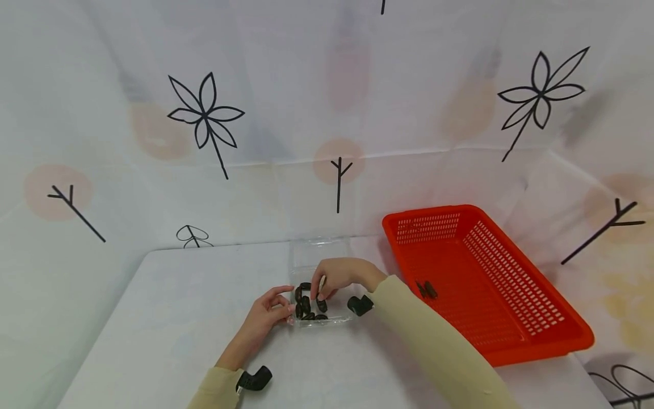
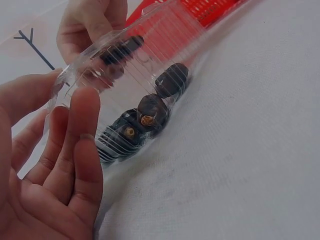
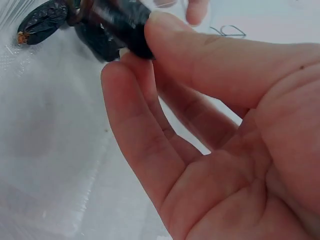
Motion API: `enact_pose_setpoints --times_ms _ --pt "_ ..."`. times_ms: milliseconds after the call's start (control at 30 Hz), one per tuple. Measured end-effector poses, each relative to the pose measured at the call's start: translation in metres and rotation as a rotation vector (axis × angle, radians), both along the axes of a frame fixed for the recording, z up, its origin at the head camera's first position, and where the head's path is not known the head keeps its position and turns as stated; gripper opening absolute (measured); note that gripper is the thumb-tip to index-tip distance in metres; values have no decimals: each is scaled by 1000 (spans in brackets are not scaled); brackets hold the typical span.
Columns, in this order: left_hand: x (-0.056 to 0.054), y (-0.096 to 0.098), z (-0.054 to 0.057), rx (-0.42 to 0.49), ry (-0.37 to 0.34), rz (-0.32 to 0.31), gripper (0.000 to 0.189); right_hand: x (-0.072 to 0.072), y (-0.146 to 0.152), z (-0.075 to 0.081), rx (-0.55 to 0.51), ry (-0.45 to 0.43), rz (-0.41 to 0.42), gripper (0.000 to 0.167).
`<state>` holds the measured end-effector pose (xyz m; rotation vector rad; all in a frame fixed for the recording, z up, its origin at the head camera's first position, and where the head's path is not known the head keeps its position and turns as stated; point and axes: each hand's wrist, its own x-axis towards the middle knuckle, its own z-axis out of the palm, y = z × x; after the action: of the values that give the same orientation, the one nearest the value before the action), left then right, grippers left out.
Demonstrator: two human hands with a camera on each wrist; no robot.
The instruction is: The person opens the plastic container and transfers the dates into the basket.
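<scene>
A dark, wrinkled date (image 3: 125, 27) is pinched between the thumb and fingers of a person's right hand (image 1: 339, 275), held within a clear plastic container (image 1: 332, 322) on a white-covered table (image 1: 153, 329). Thumb and fingers close on the fruit; whether it also touches the container's base cannot be told. The left hand (image 1: 269, 311), its fingers apart and lightly bent, touches the container's left edge.

Seen from the right wrist, the held date's long axis slants from upper left to lower right, with the thumb over its lower right end; which way its stem end points is hidden. Other dates (image 1: 305, 305) sit inside the container, mostly along its left side and near edge, close to the pinched one. One neighbor (image 3: 42, 22) aims its brownish stem end to the lower left in that same view.

The clear lid (image 1: 320, 253) lies folded back on the far side. The right hand covers part of the container from above, and from the left wrist the ribbed clear wall stands before the fruit. To the right, a red slotted basket (image 1: 485, 272) holds a few small dark pieces (image 1: 430, 289).
</scene>
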<state>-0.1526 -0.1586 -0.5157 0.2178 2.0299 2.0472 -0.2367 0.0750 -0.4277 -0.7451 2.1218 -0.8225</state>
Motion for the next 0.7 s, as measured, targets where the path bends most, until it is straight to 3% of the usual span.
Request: enact_pose_setpoints --times_ms 400,700 --pt "-1 -1 -2 -15 11 -8 53 5 18 21 -76 -6 -9 10" --pt "-1 -1 -6 -10 18 4 52 11 44 35 -93 61 -55 7"
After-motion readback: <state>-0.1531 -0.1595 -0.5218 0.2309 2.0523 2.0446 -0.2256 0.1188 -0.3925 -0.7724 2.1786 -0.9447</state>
